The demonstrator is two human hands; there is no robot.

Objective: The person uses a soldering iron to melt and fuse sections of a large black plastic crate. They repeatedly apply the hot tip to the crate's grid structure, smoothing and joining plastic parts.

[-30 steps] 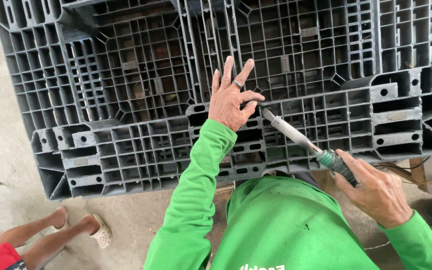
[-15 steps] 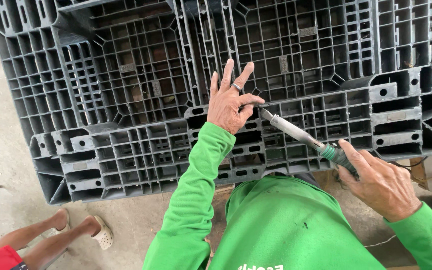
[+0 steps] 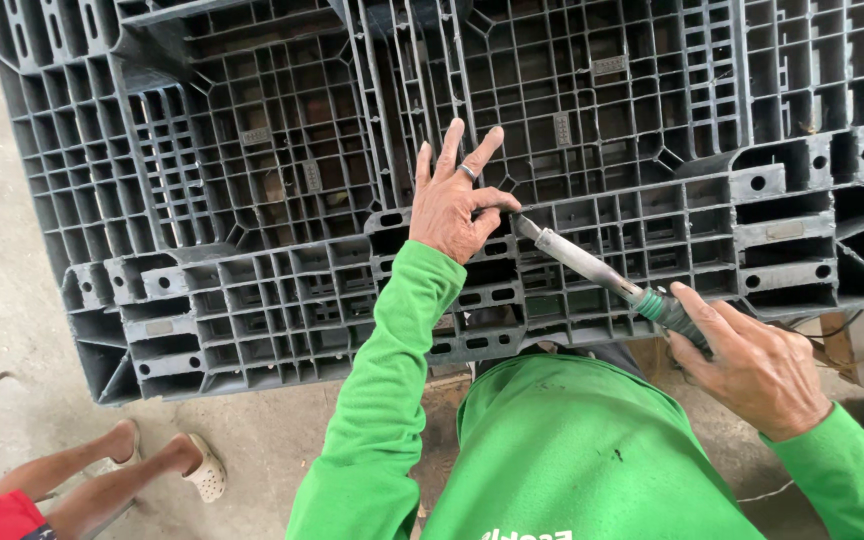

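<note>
Resting on bare concrete floor (image 3: 12, 330): large dark grey plastic pallet (image 3: 252, 200), underside up, ribbed grid of open cells across almost the whole view. Left hand (image 3: 455, 200) lies on a rib near the pallet's near edge, fingers spread, thumb and forefinger pressed on the plastic right at the tool tip; ring on one finger. Right hand (image 3: 752, 365) is wrapped tight around the green handle of a soldering iron (image 3: 602, 272); its metal shaft slants up-left, tip touching the rib just beside the left thumb. Both sleeves bright green. Floor is dusty, pale grey. Another person's bare legs (image 3: 102, 475), one foot in a light clog, stand lower left, well apart from the pallet work
</note>
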